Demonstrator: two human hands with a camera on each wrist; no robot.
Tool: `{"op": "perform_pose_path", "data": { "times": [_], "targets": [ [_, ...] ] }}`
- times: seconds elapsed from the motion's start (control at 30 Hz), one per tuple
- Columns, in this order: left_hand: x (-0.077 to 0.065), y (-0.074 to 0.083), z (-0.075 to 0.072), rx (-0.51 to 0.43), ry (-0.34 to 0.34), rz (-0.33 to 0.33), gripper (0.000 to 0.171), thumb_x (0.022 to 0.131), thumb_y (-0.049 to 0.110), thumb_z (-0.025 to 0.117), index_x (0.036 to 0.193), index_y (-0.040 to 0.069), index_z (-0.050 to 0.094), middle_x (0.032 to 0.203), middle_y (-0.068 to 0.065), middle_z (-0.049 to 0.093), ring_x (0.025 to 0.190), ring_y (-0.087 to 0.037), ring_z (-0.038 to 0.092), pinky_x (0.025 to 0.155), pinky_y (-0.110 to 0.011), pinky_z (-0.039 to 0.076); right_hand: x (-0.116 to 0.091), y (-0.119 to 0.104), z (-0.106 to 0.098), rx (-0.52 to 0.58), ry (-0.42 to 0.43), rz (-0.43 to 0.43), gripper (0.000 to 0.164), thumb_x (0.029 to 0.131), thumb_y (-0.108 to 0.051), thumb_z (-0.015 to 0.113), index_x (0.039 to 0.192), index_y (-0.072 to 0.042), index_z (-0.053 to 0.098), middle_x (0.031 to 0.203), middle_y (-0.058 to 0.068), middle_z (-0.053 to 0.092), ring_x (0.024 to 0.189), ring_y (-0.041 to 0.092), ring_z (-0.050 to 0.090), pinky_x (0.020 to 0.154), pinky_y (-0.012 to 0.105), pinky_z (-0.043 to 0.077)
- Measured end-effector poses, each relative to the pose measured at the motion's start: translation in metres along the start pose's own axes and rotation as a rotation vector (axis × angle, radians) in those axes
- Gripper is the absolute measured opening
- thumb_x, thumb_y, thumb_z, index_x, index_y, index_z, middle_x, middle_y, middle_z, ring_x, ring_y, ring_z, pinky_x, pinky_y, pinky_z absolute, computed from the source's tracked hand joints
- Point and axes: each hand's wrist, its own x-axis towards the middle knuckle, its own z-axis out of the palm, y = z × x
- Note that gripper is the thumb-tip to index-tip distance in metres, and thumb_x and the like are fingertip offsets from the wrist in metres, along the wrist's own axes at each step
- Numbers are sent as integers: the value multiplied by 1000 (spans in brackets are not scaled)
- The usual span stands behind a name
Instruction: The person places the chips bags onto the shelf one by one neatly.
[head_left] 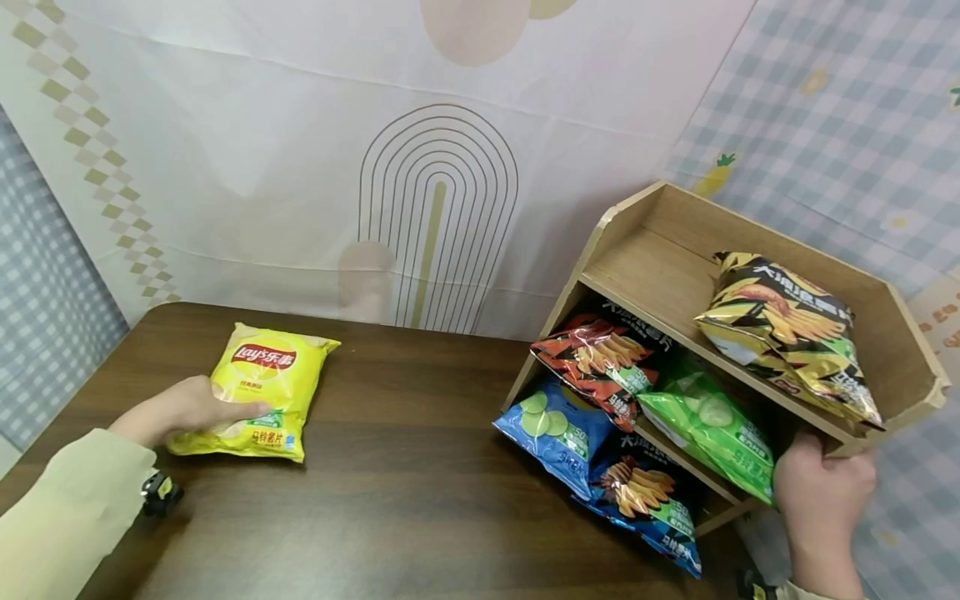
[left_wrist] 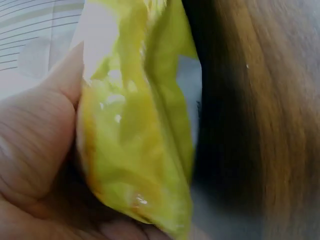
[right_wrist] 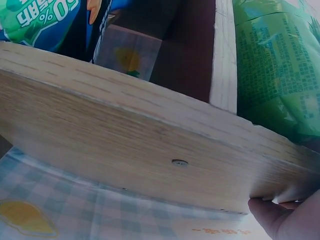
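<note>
My left hand [head_left: 197,410] grips a yellow Lay's bag of potato chips [head_left: 258,375] from its left side, thumb across the front. In the left wrist view, the same chip bag [left_wrist: 135,130] stands on edge in the palm, over the brown table. On the right, my right hand [head_left: 825,483] holds the right side of a small wooden shelf [head_left: 645,258], just below its top board. The right wrist view shows the fingers [right_wrist: 280,215] against the shelf's side panel [right_wrist: 125,135]. Beside that hand lies a green chip bag [head_left: 712,425] in the middle compartment.
A black-and-gold chip bag [head_left: 787,325] lies on the shelf top. A red-and-black bag [head_left: 600,358] sits in the middle row. Below are a light blue bag [head_left: 555,433] and a dark blue bag [head_left: 645,500], jutting out over the table [head_left: 390,500]. Patterned cloth [head_left: 300,167] hangs behind.
</note>
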Motion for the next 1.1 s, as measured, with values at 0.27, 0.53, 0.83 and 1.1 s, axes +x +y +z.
{"op": "perform_pose_path", "data": {
  "times": [0.27, 0.53, 0.83, 1.1],
  "targets": [
    [-3, 2, 2, -305, -186, 14, 59, 89, 52, 62, 109, -4, 59, 92, -8, 62, 79, -21, 56, 66, -33, 47, -1, 2, 0, -4, -12, 0, 47, 88, -10, 44, 134, -4, 52, 122, 26, 57, 105, 38, 49, 92, 54, 35],
    [-3, -6, 7, -718, -379, 65, 45, 99, 33, 55, 120, -7, 54, 101, -12, 70, 88, -22, 67, 76, -37, 55, 1, 1, -1, 10, -14, -2, 50, 89, -12, 44, 139, -13, 50, 128, 23, 56, 110, 37, 50, 99, 52, 35],
    [-1, -6, 15, -803, -417, 113, 40, 101, 29, 51, 126, -2, 49, 107, -12, 68, 94, -24, 66, 81, -39, 54, 1, 3, 0, 6, -23, -2, 51, 88, -9, 43, 138, -10, 50, 127, 24, 55, 106, 39, 49, 93, 55, 34],
    [0, 4, 26, -803, -348, 90, 62, 99, 32, 56, 140, -6, 27, 108, -10, 66, 96, -23, 64, 82, -38, 53, 0, 2, -1, 7, -13, -8, 49, 88, -10, 44, 137, -6, 50, 125, 26, 56, 107, 40, 49, 94, 55, 34]
  ]
}}
